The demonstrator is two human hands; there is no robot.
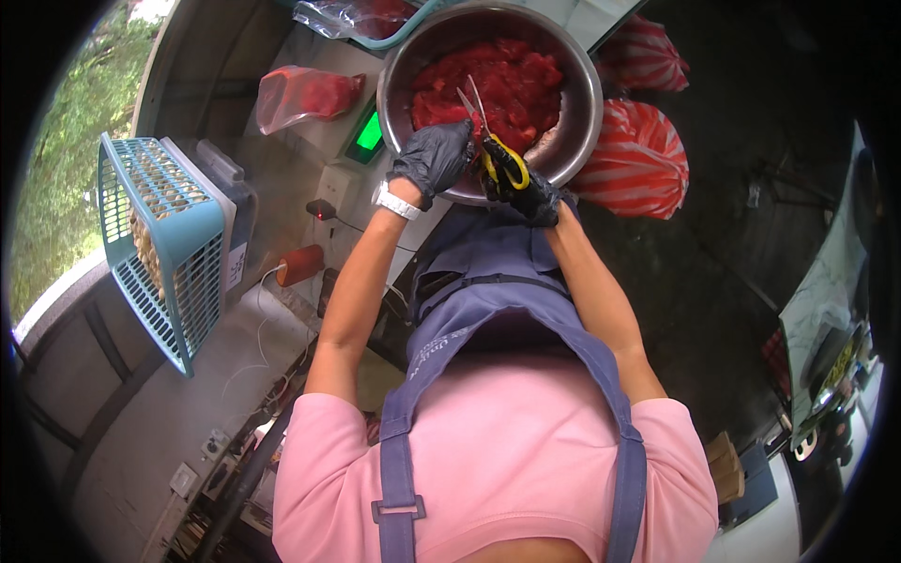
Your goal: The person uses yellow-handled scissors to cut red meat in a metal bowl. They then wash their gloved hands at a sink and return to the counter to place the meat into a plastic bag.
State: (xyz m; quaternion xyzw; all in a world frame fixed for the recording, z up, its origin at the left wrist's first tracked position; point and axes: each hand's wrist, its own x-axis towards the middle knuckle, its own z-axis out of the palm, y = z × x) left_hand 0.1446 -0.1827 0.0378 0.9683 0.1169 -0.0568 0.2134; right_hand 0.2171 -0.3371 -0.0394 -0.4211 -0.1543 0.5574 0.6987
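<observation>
A large steel bowl (pixel 581 98) holds a heap of red raw meat (pixel 497 75). My left hand (pixel 432 159), in a black glove, is closed at the bowl's near-left side, pinching what looks like a piece of that meat; its fingertips are partly hidden. My right hand (pixel 526 197), also gloved, grips yellow-handled scissors (pixel 511 161) over the bowl. Their two metal blades are parted and point up and left into the bowl, just right of my left hand.
A scale with a green display (pixel 369 129), a bag of meat (pixel 314 94) and a blue tray (pixel 413 28) are beside the bowl. Red-striped sacks (pixel 638 159) sit right of it. A blue basket (pixel 174 310) stands left, and a red cylinder (pixel 300 265) with cables lies lower left.
</observation>
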